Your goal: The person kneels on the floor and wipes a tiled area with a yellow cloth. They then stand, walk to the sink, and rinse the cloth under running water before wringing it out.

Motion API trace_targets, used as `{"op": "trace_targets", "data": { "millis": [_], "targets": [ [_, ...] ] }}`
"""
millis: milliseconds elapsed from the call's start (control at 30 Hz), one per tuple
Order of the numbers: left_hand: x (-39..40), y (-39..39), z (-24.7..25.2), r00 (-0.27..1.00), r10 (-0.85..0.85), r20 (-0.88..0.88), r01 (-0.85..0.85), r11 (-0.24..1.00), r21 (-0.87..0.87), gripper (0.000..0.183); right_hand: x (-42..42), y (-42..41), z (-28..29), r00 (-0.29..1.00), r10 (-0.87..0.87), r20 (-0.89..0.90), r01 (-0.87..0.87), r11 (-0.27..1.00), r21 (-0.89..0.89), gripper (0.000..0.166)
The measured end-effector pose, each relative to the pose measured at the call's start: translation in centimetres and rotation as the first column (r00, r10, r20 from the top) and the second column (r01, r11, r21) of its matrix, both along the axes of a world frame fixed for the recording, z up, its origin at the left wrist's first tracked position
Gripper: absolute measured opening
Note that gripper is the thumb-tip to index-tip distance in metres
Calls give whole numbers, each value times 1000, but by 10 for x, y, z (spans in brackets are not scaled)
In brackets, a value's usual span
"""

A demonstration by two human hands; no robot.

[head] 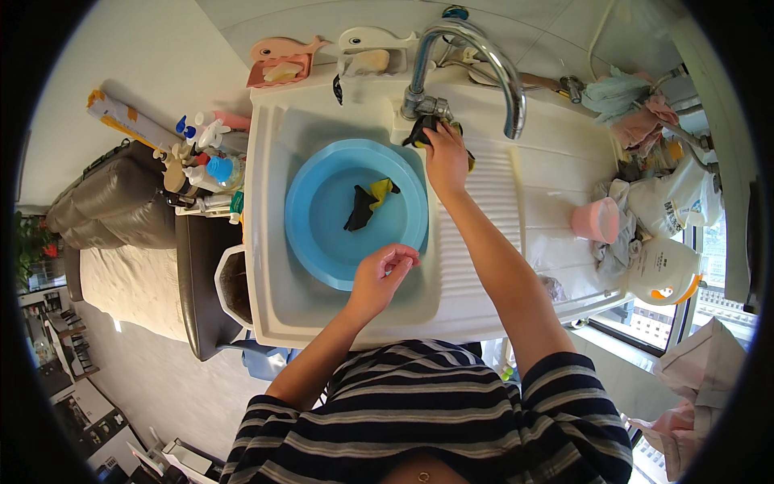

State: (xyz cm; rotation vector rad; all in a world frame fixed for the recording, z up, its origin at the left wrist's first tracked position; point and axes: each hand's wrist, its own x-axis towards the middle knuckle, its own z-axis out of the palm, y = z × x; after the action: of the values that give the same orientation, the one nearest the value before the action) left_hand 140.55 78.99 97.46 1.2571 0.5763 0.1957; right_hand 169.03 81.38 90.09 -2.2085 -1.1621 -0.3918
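My right hand (446,158) reaches to the sink's back ledge, its fingers over a bunched black-and-yellow cloth (419,133) just below the base of the chrome faucet (511,91). Over the near rim of a light-blue plastic basin (297,209) is my left hand (382,275), loosely curled, with nothing visible in it. The basin stands in the white sink bowl (290,308). A second black-and-yellow cloth piece (364,207) lies crumpled inside the basin. My right palm is turned down, so part of the cloth under it is hidden.
Ribbed washboard (481,242) adjoins the bowl on the right. Farther right are a pink cup (595,219) and a white detergent jug (662,272). Two whale-shaped soap dishes (281,57) stand behind. Pump and spray bottles (224,169) crowd the left side.
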Motion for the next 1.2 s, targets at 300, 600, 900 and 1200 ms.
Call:
{"op": "trace_targets", "data": {
  "millis": [300, 600, 900, 1200],
  "targets": [
    [-11, 33, -2, 999, 29, 26, -29, 1000, 1, 17, 14, 13, -3, 990, 115, 81, -109, 992, -69, 29],
    [-27, 61, -19, 1000, 25, 10, -25, 1000, -17, 16, -25, 23, 20, 935, 303, -184, -313, 949, -27, 27],
    [-21, 82, -20, 996, 48, 80, -46, 999, -27, 16, -8, 145, -12, 879, 153, 451, 261, 639, -724, 40],
    [-54, 95, -16, 988, 150, 31, -151, 987, 48, 18, -33, 190, 13, 768, 451, 455, 442, 140, -886, 55]
  ]
}}
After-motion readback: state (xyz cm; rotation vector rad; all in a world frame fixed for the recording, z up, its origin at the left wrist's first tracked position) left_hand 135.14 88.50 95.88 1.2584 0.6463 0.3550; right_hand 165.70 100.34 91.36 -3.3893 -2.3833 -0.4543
